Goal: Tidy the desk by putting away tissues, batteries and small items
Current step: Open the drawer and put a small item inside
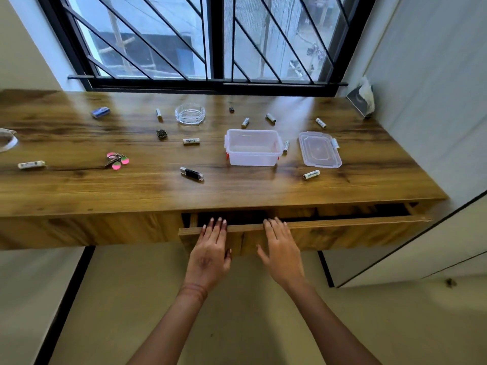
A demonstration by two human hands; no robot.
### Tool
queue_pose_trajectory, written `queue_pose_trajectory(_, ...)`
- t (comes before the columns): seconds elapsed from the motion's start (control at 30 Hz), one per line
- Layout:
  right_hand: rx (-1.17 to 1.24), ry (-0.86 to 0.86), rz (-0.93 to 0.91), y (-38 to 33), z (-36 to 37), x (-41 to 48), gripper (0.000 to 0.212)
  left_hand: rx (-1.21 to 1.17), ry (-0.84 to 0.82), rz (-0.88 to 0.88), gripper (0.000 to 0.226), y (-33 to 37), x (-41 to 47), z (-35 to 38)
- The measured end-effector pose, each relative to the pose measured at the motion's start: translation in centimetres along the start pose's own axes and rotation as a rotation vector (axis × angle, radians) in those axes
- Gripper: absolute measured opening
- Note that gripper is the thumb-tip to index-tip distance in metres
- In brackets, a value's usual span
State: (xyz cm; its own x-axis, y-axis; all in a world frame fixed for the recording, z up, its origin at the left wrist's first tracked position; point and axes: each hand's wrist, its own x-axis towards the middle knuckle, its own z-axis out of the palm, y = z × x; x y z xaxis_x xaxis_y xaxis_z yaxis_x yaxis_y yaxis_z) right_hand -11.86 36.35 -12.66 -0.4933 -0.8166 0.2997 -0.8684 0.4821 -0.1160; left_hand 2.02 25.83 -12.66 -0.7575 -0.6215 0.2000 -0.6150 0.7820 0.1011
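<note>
My left hand (210,252) and my right hand (282,250) lie flat against the front panel of a partly open drawer (342,233) under the wooden desk (131,191), fingertips at its top edge, holding nothing. On the desk stand an open clear plastic box (253,147) and its lid (319,149) to the right. Several white batteries lie scattered, among them a battery beside the lid (311,174), a middle battery (191,141) and a far-left battery (31,164). A tissue box (362,98) stands at the back right corner.
A glass ashtray (190,114), a pink keyring (117,160), a black USB stick (191,173), a blue eraser-like block (100,112) and a small dark object (161,133) lie on the desk. A barred window (210,40) runs behind it. A white cabinet (434,127) stands at the right.
</note>
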Motion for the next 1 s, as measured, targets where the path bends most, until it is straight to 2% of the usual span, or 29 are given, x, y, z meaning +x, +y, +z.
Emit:
queue_pose_trajectory(0.3, 0.035, -0.027, -0.052, 0.3, -1.1, -4.7, 0.075, 0.023, -0.049, -0.016, 0.079, 1.8, -5.1, -1.2)
queue_pose_trajectory(0.5, 0.065, -0.002, -0.042, -0.5, -2.6, -9.0, 0.069, 0.057, -0.088, 0.010, 0.085, 2.8, -9.2, -2.2)
queue_pose_trajectory(0.8, 0.081, -0.050, -0.043, -1.0, -4.1, -12.1, 0.067, 0.014, -0.156, 0.010, 0.092, 3.5, -12.5, -3.2)
queue_pose_trajectory(0.87, 0.087, -0.074, -0.042, -1.0, -4.3, -12.2, 0.063, -0.026, -0.170, 0.016, 0.085, 3.7, -12.6, -3.7)
queue_pose_trajectory(1.0, 0.154, -0.064, -0.031, -1.0, -4.7, -10.9, 0.041, -0.034, -0.179, 0.026, 0.071, 3.1, -11.9, -4.3)
